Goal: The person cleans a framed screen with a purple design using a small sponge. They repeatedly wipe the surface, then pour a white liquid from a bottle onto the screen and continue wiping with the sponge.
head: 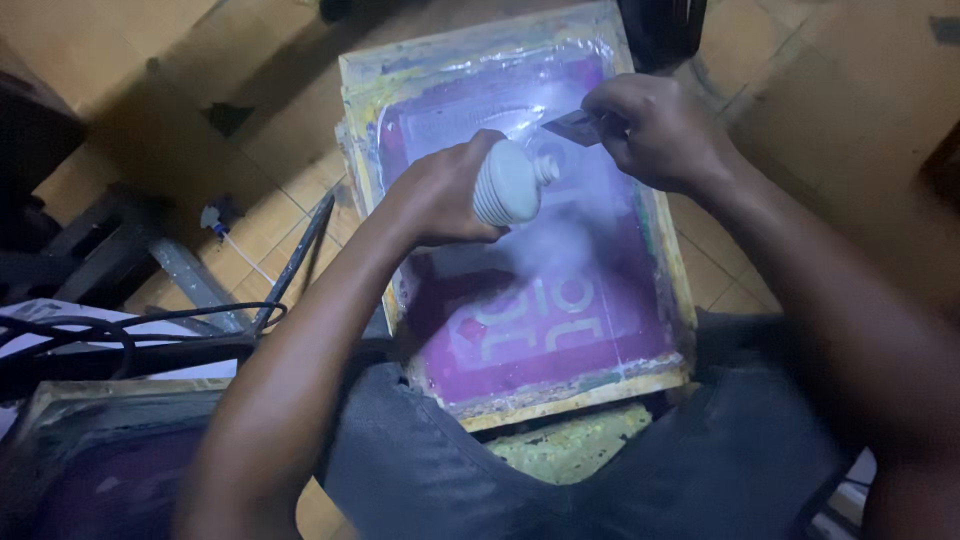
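Note:
A wooden screen-printing frame [580,398] with a purple mesh and pale letter shapes rests on my lap, tilted away from me. My left hand [435,195] is shut on a small white ribbed bottle [508,182], held sideways above the mesh with its nozzle pointing right. My right hand [655,125] pinches a small flat dark piece [570,126] right by the nozzle, over the upper part of the screen. A whitish smear lies on the mesh below the bottle.
A second frame [90,440] with a dark purple mesh lies at the lower left. Black cables [120,325] and a metal bar [295,262] lie on the tiled floor to the left. Another frame edge [570,445] shows beneath the lap frame.

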